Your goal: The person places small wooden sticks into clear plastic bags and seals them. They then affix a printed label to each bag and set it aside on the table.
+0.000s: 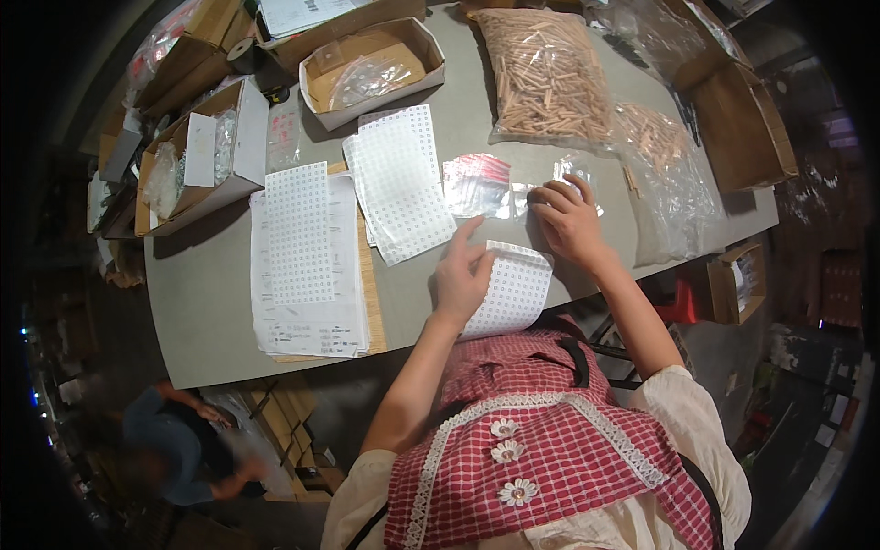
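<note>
My left hand (463, 282) is at the table's near side, its index finger stretched toward a stack of small clear plastic bags with red edges (477, 183). Its other fingers are curled at the left edge of a white label sheet (513, 291) printed with rows of small marks. That sheet bends down over the table edge toward my lap. Farther right, my right hand (570, 220) has its fingers bent over a small clear plastic bag (570, 168) lying flat; the fingertips partly cover it.
More label sheets (399, 183) and papers (316, 330) lie at left. A large bag of small wooden sticks (545, 78) stands at the back, an opened bag of sticks (665, 174) to its right. Cardboard boxes (371, 69) line the rear. Another person (174, 440) is at lower left.
</note>
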The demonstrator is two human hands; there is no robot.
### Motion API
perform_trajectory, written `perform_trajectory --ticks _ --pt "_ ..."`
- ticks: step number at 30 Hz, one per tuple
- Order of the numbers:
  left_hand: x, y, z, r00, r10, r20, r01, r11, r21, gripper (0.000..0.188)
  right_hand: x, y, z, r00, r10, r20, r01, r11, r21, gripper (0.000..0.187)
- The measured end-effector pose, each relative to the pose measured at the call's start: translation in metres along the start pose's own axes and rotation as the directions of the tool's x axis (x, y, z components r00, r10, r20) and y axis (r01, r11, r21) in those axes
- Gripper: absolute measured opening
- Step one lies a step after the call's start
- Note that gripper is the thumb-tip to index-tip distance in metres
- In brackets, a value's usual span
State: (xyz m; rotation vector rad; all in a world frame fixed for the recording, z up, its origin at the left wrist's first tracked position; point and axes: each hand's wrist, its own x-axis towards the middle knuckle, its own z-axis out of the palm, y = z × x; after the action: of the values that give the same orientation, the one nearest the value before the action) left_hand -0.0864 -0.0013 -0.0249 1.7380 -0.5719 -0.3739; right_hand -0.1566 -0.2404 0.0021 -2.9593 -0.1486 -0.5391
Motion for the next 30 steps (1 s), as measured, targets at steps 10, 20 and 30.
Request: perform_trajectory --ticks 10,20,30 --pt "0.0 -0.004 -0.002 0.998 0.0 0.065 0.005 0.997 -0.072 0.054 -0.006 -0.053 -0.014 0.992 0.102 0.077 -0.126 0.874 0.47 0.018" --pt "0.0 -0.013 -0.001 0.996 0.054 0.069 -0.048 0.995 -0.081 0.054 -0.011 -0.063 0.001 0.992 0.126 0.021 -0.122 0.885 0.45 0.018" --pt "-0.001 -0.026 0.002 0.997 0.07 0.029 -0.068 0.997 -0.048 0.052 -0.002 -0.056 -0.008 0.996 -0.024 0.092 -0.02 0.896 0.444 0.024"
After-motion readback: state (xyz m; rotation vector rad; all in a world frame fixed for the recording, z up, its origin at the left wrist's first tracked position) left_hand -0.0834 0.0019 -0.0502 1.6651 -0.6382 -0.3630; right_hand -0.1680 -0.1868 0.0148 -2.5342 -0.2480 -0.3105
